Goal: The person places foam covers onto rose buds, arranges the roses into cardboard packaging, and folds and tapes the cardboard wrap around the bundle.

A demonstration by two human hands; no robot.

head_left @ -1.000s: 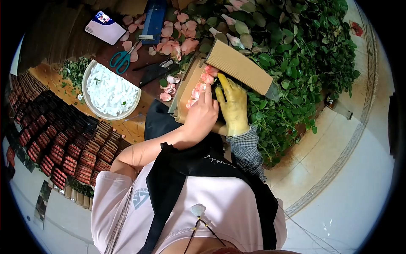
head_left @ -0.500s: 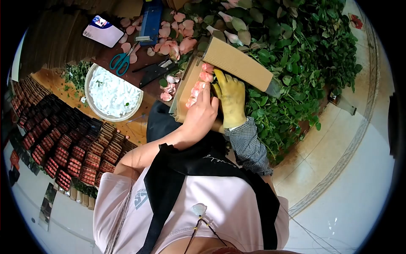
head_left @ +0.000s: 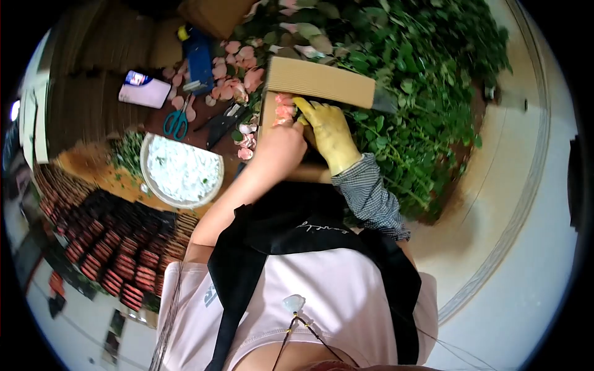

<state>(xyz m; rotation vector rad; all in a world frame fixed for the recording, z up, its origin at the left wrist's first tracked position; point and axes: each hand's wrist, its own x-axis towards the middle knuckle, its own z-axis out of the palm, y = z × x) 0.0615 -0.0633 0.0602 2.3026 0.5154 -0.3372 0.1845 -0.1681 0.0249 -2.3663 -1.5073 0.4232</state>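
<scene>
In a cardboard wrapper [head_left: 322, 80] lies a row of pink roses [head_left: 285, 110]. My bare left hand [head_left: 281, 147] reaches over the lower roses, its fingers curled in and touching the petals. Whatever is between its fingertips is hidden. My right hand [head_left: 328, 133], in a yellow rubber glove, lies along the right side of the roses, under the raised cardboard flap. Its index finger reaches beside the upper rose heads and the other fingers bend into a dark gap, their hold hidden.
Leafy green stems [head_left: 408, 111] heap on the right. Left lie scissors [head_left: 176, 123], a phone [head_left: 144, 90], a black-handled tool [head_left: 224, 123], loose petals [head_left: 232, 74] and a blue tool [head_left: 198, 62]. A bowl of white pieces [head_left: 219, 179] stands near packed flower bundles [head_left: 124, 253].
My left hand's fingers were stretched over the roses and are now curled in. The wrapper and both hands sit a little further left in view, and the camera has turned slightly.
</scene>
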